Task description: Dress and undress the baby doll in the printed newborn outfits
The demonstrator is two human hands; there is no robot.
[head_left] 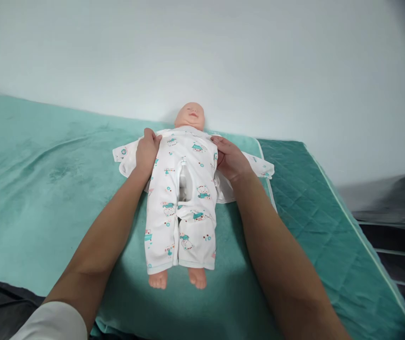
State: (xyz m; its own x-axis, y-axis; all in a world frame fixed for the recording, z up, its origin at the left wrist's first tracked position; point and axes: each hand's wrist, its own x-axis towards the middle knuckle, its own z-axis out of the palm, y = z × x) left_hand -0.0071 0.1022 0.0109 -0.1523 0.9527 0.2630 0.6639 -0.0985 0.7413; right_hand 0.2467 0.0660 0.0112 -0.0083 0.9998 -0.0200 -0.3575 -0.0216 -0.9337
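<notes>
A baby doll (190,115) lies on its back, head toward the wall and bare feet toward me. It has on a white printed baby top (121,152) with its sleeves spread to both sides. White printed baby pants (202,165) with an open crotch cover its legs and reach up to its chest. My left hand (148,150) is closed at the upper left edge of the pants. At the upper right edge, my right hand (231,157) pinches the pants between thumb and fingers. Some fingertips of both hands are hidden by cloth.
A light green blanket (64,203) lies under the doll, over a darker green quilted cover (316,226) at the right. Behind the bed rises a white wall (202,56). Dark slats (397,243) show beyond the bed's right edge.
</notes>
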